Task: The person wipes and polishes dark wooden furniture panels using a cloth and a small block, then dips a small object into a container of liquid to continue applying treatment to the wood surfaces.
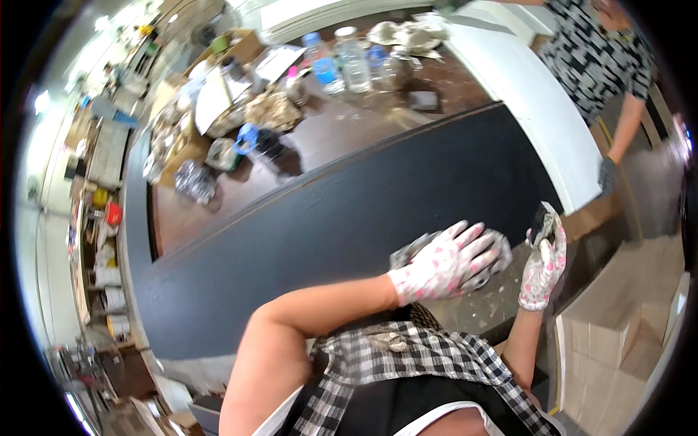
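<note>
A long black panel [349, 196] lies across the table in front of me. My left hand [443, 265], in a white glove with pink spots, holds a crumpled grey rag [497, 254] under its palm at the panel's near right edge. Its fingers stretch over the rag, which bulges out on both sides. To the right, my right hand [544, 265], in a matching glove, is raised with its fingers closed on a small dark pad [542, 227]. The pad's exact kind cannot be made out.
Plastic bottles [352, 62], a blue-topped dark bottle [270, 145], crumpled plastic [195, 180] and rags [407, 35] stand beyond the panel. Far right, a co-worker [600, 65] with a gloved hand is beside a white panel [534, 102]. An open cardboard box [603, 341] sits at my right.
</note>
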Demonstrator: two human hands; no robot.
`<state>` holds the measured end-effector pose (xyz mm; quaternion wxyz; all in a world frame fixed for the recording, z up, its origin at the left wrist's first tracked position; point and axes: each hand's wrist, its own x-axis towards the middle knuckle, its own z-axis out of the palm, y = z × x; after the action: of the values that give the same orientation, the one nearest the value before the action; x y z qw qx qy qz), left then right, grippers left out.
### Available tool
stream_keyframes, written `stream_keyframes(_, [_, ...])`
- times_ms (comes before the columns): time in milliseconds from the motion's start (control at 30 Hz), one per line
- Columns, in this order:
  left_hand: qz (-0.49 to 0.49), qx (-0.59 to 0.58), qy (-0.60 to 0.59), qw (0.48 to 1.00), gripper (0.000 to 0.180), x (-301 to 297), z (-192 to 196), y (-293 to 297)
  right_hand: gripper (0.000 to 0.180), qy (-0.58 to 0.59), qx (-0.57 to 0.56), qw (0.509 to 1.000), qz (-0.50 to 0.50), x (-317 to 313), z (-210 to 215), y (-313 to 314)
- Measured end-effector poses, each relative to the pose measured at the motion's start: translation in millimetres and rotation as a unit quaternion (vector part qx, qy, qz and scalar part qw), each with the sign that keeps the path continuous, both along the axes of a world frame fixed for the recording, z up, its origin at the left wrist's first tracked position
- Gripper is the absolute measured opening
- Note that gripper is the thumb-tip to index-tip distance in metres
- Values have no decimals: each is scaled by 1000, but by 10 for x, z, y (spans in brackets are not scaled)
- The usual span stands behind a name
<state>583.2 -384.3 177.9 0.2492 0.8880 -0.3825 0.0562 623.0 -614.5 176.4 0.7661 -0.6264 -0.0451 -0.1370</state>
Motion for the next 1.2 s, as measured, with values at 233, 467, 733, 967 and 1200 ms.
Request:
stream_keyframes(233, [251,49,37,966,70,-1854,-98,1370,51,-4,-92,940,328,189,30,1798])
stream_keyframes(467, [472,88,50,876,63,-3179,-144,1913,53,-188,-275,837,435,361,-482,3639])
stream_keyframes(733, [509,168,-63,842,46,-3763,-317,2119,57,-233,-297,808,452,11,-450,3974])
stream_keyframes(967, [455,156,-37,876,40,-3924,-330,2062,60,-173,-290,823,456,-253,-484,3729])
stream_keyframes(1200, [415,111,-41,902,50,-3855,651,2211,61,-126,-305,772,543,-181,787,3236])
